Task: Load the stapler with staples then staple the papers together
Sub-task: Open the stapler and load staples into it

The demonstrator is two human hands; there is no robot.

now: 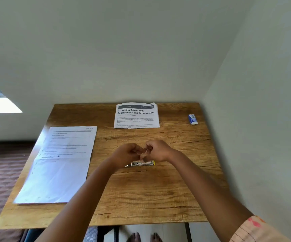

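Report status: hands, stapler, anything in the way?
Left hand and right hand together, pinching something small. Stapler on table beneath them. Papers at left, clear.

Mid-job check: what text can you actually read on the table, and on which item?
"2939": dark header band of folded sheet.
"Dining Table Cloth Replacement and Arrangement": its heading.
Its body text: blurred.
Left papers: print too small to read.
Blue box: label unreadable.
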